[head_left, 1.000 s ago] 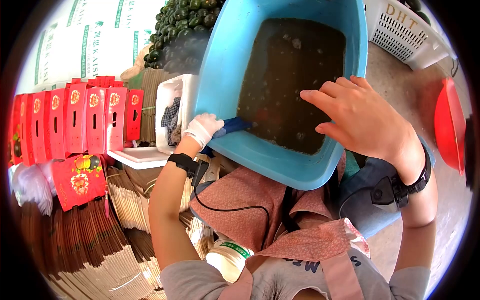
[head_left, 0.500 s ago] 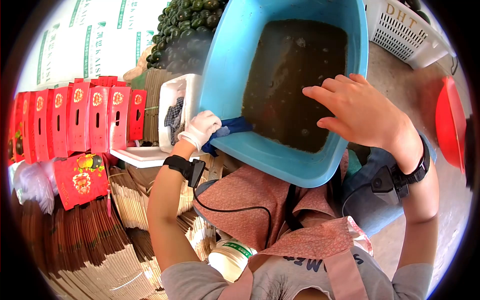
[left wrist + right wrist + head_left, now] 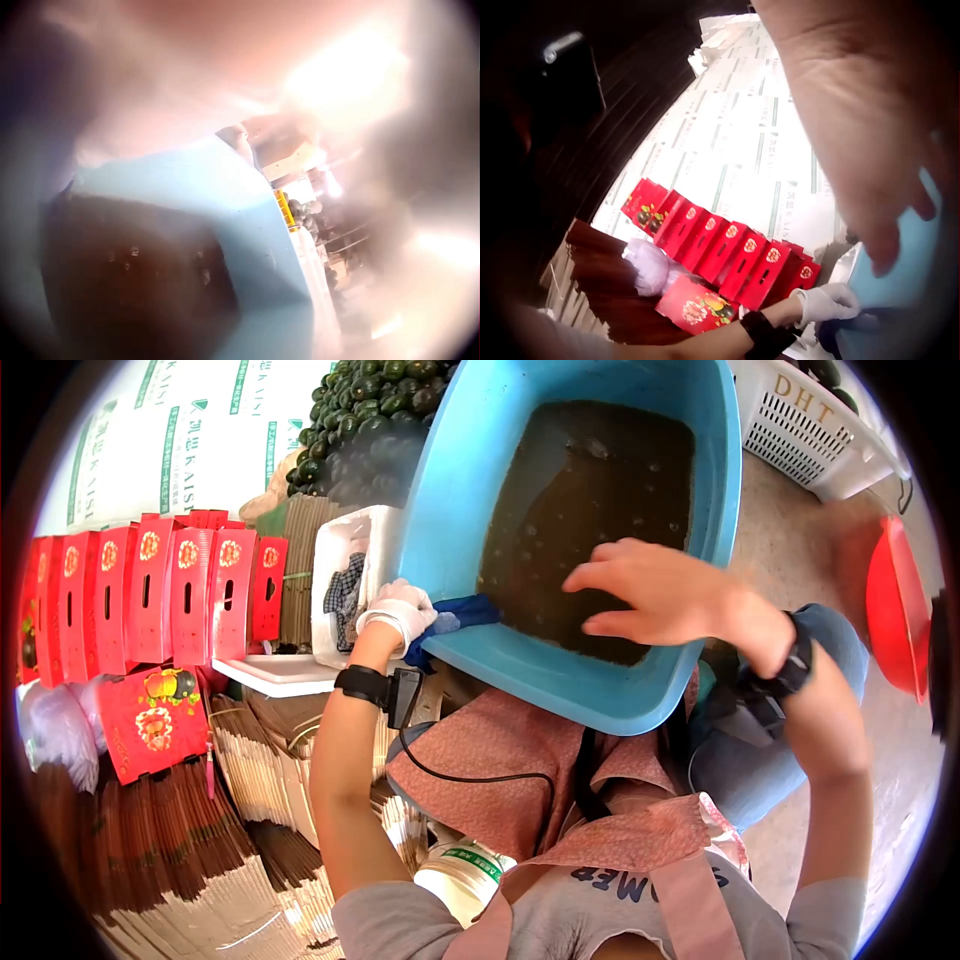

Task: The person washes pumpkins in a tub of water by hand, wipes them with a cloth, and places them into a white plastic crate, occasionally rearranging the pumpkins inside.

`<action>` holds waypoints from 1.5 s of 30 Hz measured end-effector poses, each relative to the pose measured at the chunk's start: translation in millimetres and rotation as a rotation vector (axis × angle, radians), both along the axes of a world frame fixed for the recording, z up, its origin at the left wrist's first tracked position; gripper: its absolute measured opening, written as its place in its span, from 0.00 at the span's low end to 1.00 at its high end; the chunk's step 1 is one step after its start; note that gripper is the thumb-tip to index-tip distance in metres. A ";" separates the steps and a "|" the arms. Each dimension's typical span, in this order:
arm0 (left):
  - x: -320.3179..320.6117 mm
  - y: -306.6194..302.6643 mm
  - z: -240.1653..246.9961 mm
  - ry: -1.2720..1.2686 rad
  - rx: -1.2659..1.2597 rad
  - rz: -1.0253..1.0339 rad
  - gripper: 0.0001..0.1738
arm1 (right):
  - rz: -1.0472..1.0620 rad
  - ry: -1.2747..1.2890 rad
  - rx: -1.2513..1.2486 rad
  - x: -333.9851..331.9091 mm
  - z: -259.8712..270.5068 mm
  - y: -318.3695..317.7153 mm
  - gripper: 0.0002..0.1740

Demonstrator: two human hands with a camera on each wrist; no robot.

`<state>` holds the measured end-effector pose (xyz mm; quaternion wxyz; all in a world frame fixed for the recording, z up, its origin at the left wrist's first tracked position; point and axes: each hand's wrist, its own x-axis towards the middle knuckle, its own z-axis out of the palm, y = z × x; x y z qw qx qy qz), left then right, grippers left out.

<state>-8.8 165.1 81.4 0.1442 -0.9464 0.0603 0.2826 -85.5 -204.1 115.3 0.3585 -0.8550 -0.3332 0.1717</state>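
Right hand [image 3: 660,596] has shifted left, fingers spread; left hand [image 3: 400,609] grips blue cloth [image 3: 472,610].

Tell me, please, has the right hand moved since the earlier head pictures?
Yes: judged against the blue tub in the head view, the right hand has shifted leftward and slightly toward the tub's near edge.

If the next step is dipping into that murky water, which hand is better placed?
Probably the right hand: it hangs over the murky water and looks empty. The gloved left hand is busy with the blue cloth at the tub's rim.
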 end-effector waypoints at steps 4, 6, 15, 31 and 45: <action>-16.5 -17.7 8.9 -0.040 0.122 0.086 0.10 | -0.032 0.064 0.107 32.5 -38.9 83.5 0.19; -17.7 -4.5 -5.2 -0.185 0.014 0.164 0.10 | -0.055 0.105 0.124 47.1 -71.6 132.3 0.20; -30.6 47.9 -11.7 0.011 -1.252 0.540 0.07 | -0.398 -0.024 0.557 41.6 -109.4 213.1 0.18; -25.9 51.2 -6.8 0.138 -1.394 0.427 0.03 | -0.084 -0.310 0.486 65.7 -86.2 209.5 0.09; -28.2 54.5 -9.1 0.201 -1.479 0.391 0.04 | -0.208 0.042 0.642 55.7 -95.1 214.5 0.06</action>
